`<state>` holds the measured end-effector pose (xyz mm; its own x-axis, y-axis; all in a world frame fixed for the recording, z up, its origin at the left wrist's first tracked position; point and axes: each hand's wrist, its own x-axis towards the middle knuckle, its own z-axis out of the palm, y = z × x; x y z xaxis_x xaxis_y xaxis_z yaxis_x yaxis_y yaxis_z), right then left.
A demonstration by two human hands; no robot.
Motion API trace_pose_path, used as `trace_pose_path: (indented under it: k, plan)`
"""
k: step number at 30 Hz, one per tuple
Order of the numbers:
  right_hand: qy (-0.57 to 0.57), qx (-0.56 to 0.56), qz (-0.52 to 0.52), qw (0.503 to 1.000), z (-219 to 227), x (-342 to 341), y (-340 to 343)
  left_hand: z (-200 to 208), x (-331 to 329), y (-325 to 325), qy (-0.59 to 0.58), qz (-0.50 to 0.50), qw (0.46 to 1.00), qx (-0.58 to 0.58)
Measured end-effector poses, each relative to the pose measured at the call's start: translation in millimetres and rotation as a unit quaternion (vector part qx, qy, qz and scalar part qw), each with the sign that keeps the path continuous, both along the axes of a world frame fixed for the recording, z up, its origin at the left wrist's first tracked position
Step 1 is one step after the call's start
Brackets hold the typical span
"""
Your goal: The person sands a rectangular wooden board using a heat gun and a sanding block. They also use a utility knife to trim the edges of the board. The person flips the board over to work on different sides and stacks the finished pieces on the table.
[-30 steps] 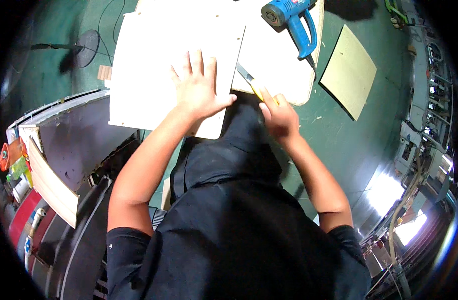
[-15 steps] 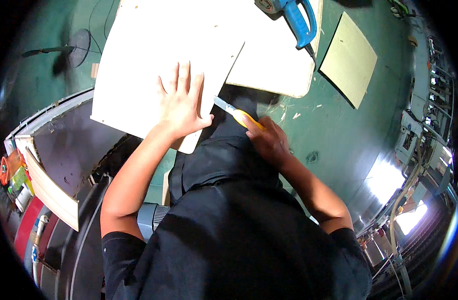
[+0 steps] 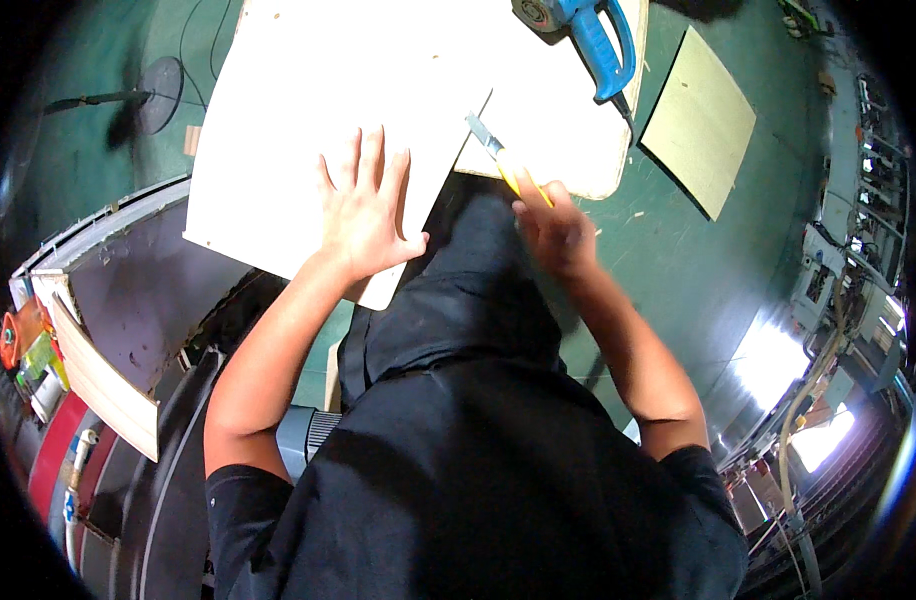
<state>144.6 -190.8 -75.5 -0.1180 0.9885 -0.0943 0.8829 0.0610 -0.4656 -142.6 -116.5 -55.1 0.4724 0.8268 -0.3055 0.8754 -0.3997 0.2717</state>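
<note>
My left hand (image 3: pixel 366 228) lies flat on a large pale board (image 3: pixel 278 130), fingers spread and thumb near its right edge. My right hand (image 3: pixel 560 238) is closed round the yellow handle of a utility knife (image 3: pixel 485 136). Its flat silver blade points up and to the left, close to the board's slanting right edge. Whether the blade touches that edge I cannot tell. Beyond the knife lies another pale board (image 3: pixel 568 165) with a rounded corner, partly covered by the first.
A blue corded power tool (image 3: pixel 605 62) rests on the far board. Another pale panel (image 3: pixel 700 125) lies on the green floor (image 3: pixel 668 290) at right. On the left are a round stand base (image 3: pixel 161 95) and a curved wooden panel (image 3: pixel 108 385). Machinery (image 3: pixel 828 265) lines the right side.
My right hand has moved the knife away from me and slightly right, along the board's right edge. My left hand stays flat in nearly the same place.
</note>
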Motion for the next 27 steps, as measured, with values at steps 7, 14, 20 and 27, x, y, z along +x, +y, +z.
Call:
trace_pose_path:
  k: [7, 14, 20, 27]
  plan:
    - [0.027, 0.0, 0.013, 1.0, 1.2, -2.2, -33.1, 4.1, -27.6, -8.9, 0.021, -0.075, 0.996, -0.047]
    - [0.013, -0.007, -0.011, 1.0, -1.0, -6.7, -31.7, -4.9, 4.8, -2.1, 0.0, -0.02, 1.0, 0.014]
    - [0.036, -0.017, -0.018, 0.999, 1.0, -6.3, -17.4, -5.7, 25.0, 11.8, 0.033, 0.003, 0.999, 0.01]
    - [-0.002, -0.019, -0.012, 1.0, 3.9, 11.3, -21.6, -5.7, 19.3, 14.7, -0.001, -0.026, 0.999, 0.022]
